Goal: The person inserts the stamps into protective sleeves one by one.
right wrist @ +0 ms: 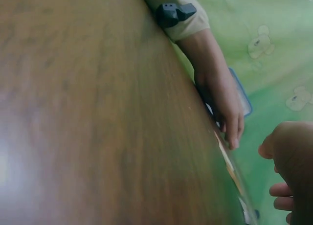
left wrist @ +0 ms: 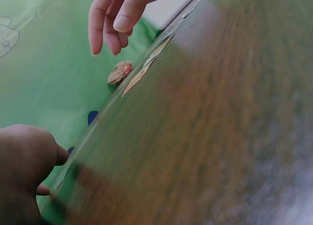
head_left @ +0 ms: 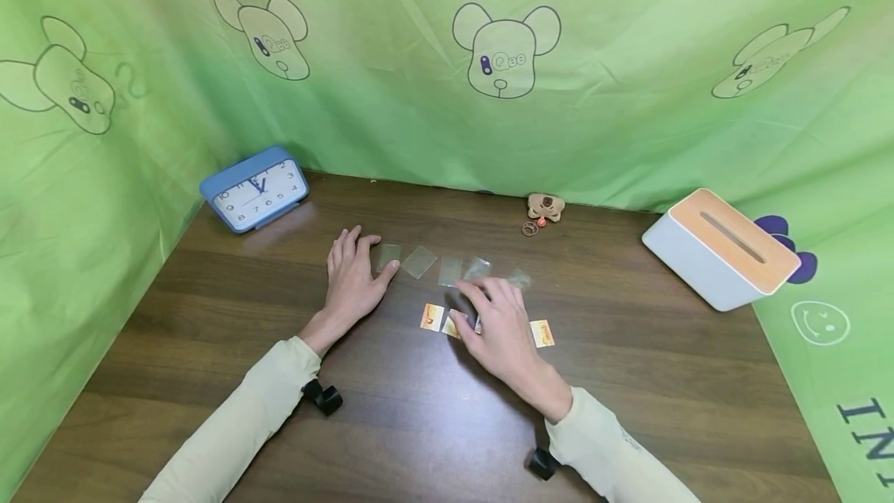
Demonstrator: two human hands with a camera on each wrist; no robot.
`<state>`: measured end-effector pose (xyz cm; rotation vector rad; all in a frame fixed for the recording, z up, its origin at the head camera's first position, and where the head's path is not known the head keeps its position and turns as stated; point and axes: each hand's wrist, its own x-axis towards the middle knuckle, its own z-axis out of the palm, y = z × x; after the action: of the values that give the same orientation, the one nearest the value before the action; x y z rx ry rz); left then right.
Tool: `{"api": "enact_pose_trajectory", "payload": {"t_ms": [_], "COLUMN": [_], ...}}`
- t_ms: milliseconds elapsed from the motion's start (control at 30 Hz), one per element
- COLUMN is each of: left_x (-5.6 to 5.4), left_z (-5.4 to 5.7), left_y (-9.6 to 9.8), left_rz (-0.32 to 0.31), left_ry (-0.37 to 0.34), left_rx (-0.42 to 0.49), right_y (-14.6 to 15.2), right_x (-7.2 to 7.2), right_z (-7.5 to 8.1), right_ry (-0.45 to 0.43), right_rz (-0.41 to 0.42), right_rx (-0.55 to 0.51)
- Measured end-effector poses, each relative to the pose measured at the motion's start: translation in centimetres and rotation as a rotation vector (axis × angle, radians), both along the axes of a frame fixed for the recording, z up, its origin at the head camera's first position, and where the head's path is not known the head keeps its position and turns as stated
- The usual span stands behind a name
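Note:
My left hand (head_left: 352, 274) is at the left end of a row of clear plastic sleeves, fingers loosely spread. Its thumb is beside the leftmost sleeve (head_left: 389, 257); whether it touches is hard to tell. Further right in the row are another clear sleeve (head_left: 419, 262) and several more, partly behind my right fingers. My right hand (head_left: 501, 328) hovers over a row of small orange-and-white cards, its fingers loosely bent around nothing visible. The leftmost card (head_left: 431, 317) and the rightmost card (head_left: 542, 333) show fully; those between are partly hidden. The left wrist view shows the right hand (left wrist: 117, 19) above the tabletop.
A blue clock (head_left: 254, 189) stands at the back left of the wooden table (head_left: 391, 441). At the back are a brown bear-shaped trinket (head_left: 546, 206) and a small ring (head_left: 530, 229). A white tissue box (head_left: 698, 262) with a wooden lid sits at the right. Green curtains surround the table.

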<state>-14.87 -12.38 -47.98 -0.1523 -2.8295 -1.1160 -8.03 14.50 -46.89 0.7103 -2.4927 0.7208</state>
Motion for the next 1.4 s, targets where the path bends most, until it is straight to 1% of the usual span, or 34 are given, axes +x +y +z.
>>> {"api": "enact_pose_trajectory", "payload": {"t_ms": [267, 533, 733, 900, 1067, 1200, 1400], "left_x": [0.0, 0.1, 0.1, 0.2, 0.2, 0.2, 0.1], "left_z": [-0.1, 0.0, -0.2, -0.2, -0.3, -0.3, -0.3], "left_y": [0.0, 0.0, 0.0, 0.0, 0.2, 0.2, 0.2], "left_rz": [-0.001, 0.002, 0.006, 0.007, 0.011, 0.021, 0.031], "left_ry": [-0.014, -0.007, 0.008, 0.023, 0.056, 0.054, 0.044], "left_rx": [-0.001, -0.001, -0.013, -0.026, -0.026, -0.023, -0.019], "right_y": [-0.8, -0.9, -1.0, -1.1, -1.1, -1.1, -1.4], "right_x": [-0.1, 0.1, 0.4, 0.7, 0.7, 0.6, 0.5], "right_z": [-0.7, -1.4, -1.7, -2.0, -2.0, -2.0, -2.0], "right_ry": [-0.05, -0.051, -0.075, -0.068, -0.061, -0.071, -0.06], "right_rz": [0.024, 0.037, 0.047, 0.055, 0.054, 0.055, 0.052], "right_rx": [0.005, -0.003, 0.011, 0.021, 0.011, 0.012, 0.012]}}
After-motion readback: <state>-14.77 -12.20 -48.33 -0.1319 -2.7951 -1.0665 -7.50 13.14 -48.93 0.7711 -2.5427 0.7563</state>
